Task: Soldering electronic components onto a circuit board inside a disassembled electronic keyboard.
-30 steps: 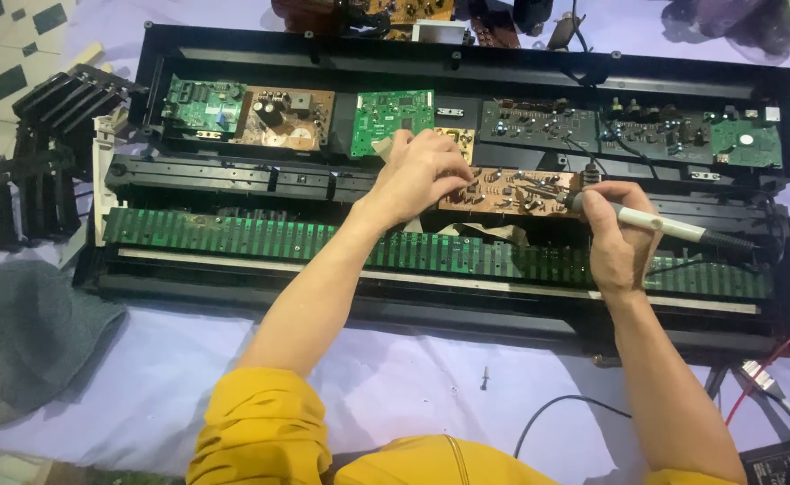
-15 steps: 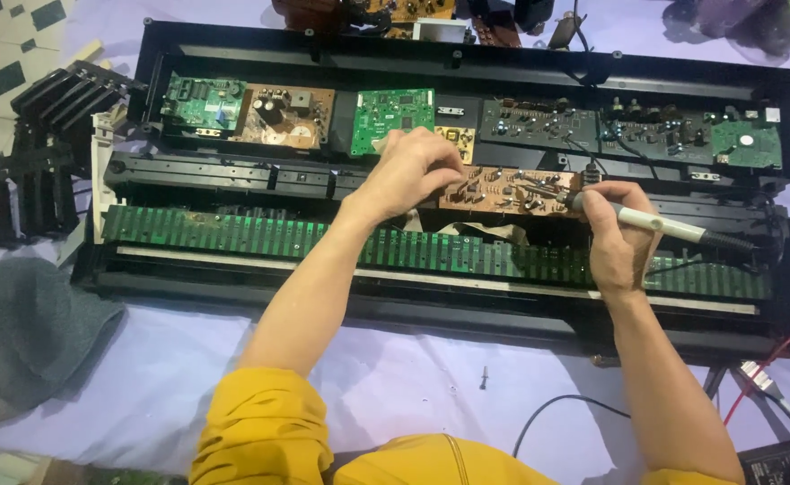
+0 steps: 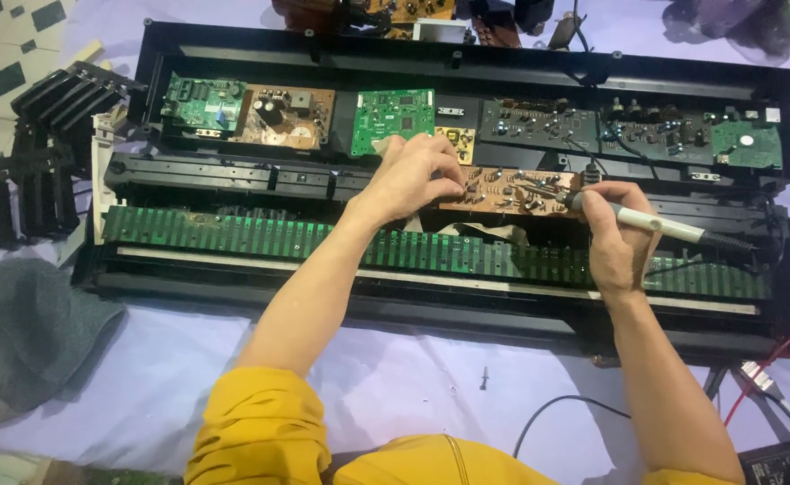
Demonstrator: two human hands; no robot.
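Little has moved since the earlier frame: the left hand [image 3: 413, 175] has shifted only slightly along the edge of the brown circuit board [image 3: 512, 190], and the right hand [image 3: 618, 238] keeps the same grip.

Left fingers [image 3: 449, 184] curl down onto the near left end of that brown board, pinching or pressing it; whether they clasp anything smaller is hidden under the knuckles. Right fingers are clenched around a soldering iron [image 3: 655, 224] with a pale handle, its tip lying on the right part of the brown board, just beyond the right thumb. The iron's dark cord end trails away to the right of the fist.

The brown board sits between the two hands, inside a long black keyboard case [image 3: 467, 54] opened flat. Beyond the left fingers lies a green circuit board [image 3: 393, 117]; farther left of them are another green board [image 3: 202, 99] and a brown one [image 3: 283, 115]. Beyond the right fingers run dark boards [image 3: 592, 121]. Just nearer than both hands a green contact strip [image 3: 269, 238] runs the length of the case.

Well left of the left fingers stand black key blocks [image 3: 31, 171] and a grey cloth [image 3: 27, 332]. The case rests on a lilac sheet [image 3: 395, 382], where a small screw [image 3: 484, 378] lies near the yellow sleeves [image 3: 260, 422].
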